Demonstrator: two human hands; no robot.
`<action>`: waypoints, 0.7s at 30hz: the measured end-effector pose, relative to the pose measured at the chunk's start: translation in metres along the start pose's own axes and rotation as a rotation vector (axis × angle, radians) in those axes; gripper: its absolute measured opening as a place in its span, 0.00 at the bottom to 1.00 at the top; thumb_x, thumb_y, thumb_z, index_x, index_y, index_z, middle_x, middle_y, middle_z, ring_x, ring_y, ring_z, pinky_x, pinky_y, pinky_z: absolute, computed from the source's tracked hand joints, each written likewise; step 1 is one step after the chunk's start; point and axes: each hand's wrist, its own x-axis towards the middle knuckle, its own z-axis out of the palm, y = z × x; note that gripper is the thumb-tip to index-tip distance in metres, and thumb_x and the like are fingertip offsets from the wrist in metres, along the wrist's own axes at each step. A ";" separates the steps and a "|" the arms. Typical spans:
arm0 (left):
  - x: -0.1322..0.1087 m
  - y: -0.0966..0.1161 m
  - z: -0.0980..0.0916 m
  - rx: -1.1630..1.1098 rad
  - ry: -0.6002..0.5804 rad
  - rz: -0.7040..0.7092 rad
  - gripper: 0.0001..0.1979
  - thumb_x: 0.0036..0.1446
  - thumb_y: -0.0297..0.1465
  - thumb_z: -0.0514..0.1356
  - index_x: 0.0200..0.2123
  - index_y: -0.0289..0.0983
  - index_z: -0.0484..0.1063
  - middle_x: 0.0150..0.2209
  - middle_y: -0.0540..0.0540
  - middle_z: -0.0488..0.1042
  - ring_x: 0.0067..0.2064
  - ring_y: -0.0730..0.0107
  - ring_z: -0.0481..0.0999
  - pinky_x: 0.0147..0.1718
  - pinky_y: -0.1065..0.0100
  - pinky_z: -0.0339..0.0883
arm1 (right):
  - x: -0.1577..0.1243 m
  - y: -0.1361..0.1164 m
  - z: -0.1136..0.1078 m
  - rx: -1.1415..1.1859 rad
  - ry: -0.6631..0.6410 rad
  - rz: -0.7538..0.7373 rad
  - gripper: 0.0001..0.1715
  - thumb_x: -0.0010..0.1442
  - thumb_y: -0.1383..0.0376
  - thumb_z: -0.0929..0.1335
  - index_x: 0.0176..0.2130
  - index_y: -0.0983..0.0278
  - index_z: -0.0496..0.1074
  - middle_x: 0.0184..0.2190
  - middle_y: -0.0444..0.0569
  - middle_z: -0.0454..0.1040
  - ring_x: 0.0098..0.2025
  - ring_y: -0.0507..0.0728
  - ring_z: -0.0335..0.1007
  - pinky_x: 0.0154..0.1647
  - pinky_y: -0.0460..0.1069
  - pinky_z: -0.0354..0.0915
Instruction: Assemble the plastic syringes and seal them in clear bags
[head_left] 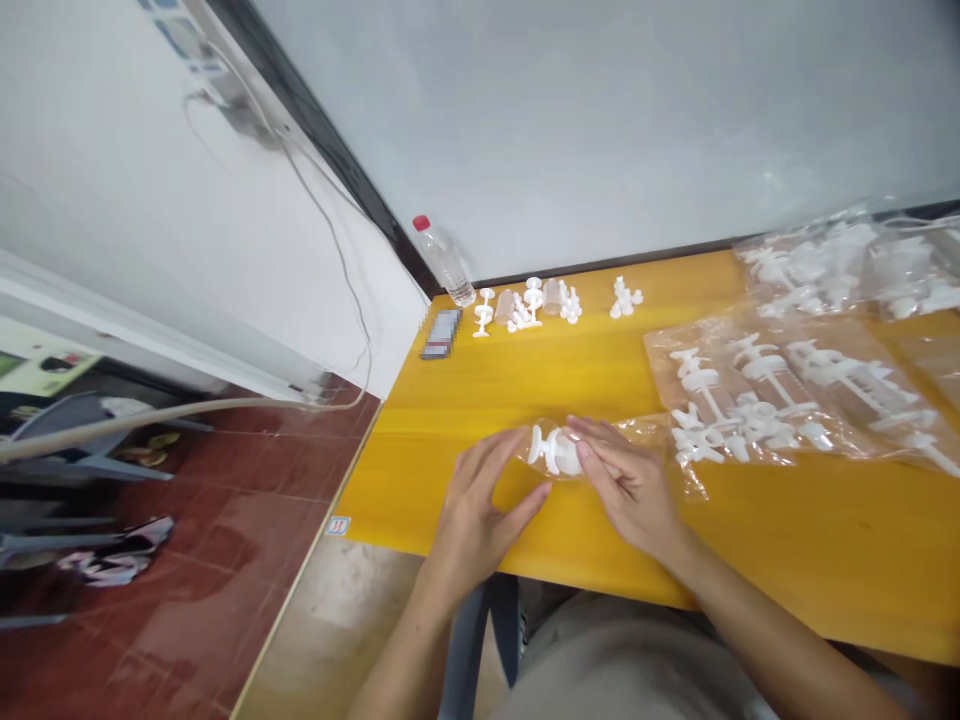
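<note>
Above the yellow table, a small clear bag [532,455] encloses a white plastic plunger-like piece [551,452] and a cloudy barrel. My right hand [630,490] grips the right end of this bag, its fingers closed and the thumb pressing on top. My left hand [480,510] is open, thumb and fingers spread around the left end; the fingertips come close to the bag, and I cannot tell whether they touch it. The bag's loose end trails to the right, toward a larger clear bag [772,400] of similar white syringe-like parts.
Along the back of the table [420,450] lie white parts [532,300], a small cluster [624,297], a phone [441,333] and a red-capped water bottle [446,262]. More bagged parts [825,265] rest at the back right. A cable [330,220] hangs down the left wall.
</note>
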 end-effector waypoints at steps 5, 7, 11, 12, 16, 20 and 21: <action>-0.004 -0.004 0.008 -0.020 -0.031 -0.090 0.23 0.62 0.35 0.67 0.60 0.46 0.71 0.46 0.44 0.83 0.43 0.59 0.82 0.48 0.54 0.73 | -0.003 0.006 -0.003 -0.034 -0.121 -0.062 0.19 0.72 0.64 0.65 0.57 0.53 0.78 0.56 0.46 0.78 0.60 0.59 0.75 0.67 0.62 0.66; -0.006 -0.008 0.012 -0.030 -0.107 -0.146 0.29 0.58 0.37 0.70 0.62 0.47 0.69 0.45 0.45 0.83 0.41 0.61 0.82 0.48 0.55 0.73 | -0.004 0.008 -0.004 -0.072 -0.168 -0.081 0.19 0.72 0.65 0.65 0.58 0.53 0.77 0.57 0.46 0.78 0.61 0.59 0.74 0.67 0.62 0.66; -0.020 -0.018 0.025 -0.034 -0.156 -0.254 0.30 0.60 0.34 0.67 0.65 0.47 0.65 0.44 0.47 0.83 0.42 0.62 0.81 0.51 0.55 0.70 | -0.006 0.013 -0.002 -0.274 -0.225 -0.128 0.18 0.72 0.62 0.65 0.57 0.57 0.78 0.57 0.48 0.78 0.61 0.62 0.74 0.67 0.65 0.65; -0.025 -0.020 0.028 -0.030 -0.137 -0.293 0.31 0.60 0.34 0.67 0.65 0.47 0.65 0.43 0.47 0.83 0.43 0.61 0.80 0.53 0.54 0.69 | -0.006 0.015 0.000 -0.330 -0.241 -0.144 0.18 0.72 0.61 0.65 0.57 0.58 0.78 0.57 0.50 0.78 0.61 0.63 0.74 0.66 0.65 0.65; -0.048 -0.025 0.035 -0.127 -0.107 -0.423 0.33 0.61 0.35 0.67 0.66 0.46 0.62 0.39 0.48 0.82 0.44 0.60 0.80 0.56 0.51 0.66 | -0.005 0.019 0.006 -0.493 -0.307 -0.193 0.18 0.72 0.59 0.66 0.55 0.62 0.77 0.54 0.52 0.80 0.57 0.64 0.76 0.62 0.64 0.67; -0.061 -0.021 0.031 -0.416 -0.157 -0.414 0.30 0.64 0.31 0.64 0.67 0.44 0.60 0.38 0.49 0.80 0.43 0.64 0.79 0.53 0.56 0.68 | -0.004 0.019 0.009 -0.576 -0.325 -0.202 0.17 0.71 0.58 0.66 0.53 0.63 0.78 0.52 0.53 0.81 0.54 0.64 0.77 0.59 0.62 0.67; -0.062 -0.020 0.029 -0.428 -0.175 -0.367 0.27 0.64 0.30 0.63 0.64 0.45 0.63 0.38 0.48 0.79 0.43 0.64 0.79 0.52 0.57 0.68 | -0.004 0.019 0.010 -0.588 -0.329 -0.207 0.17 0.71 0.58 0.67 0.53 0.64 0.78 0.52 0.53 0.81 0.54 0.65 0.77 0.59 0.62 0.67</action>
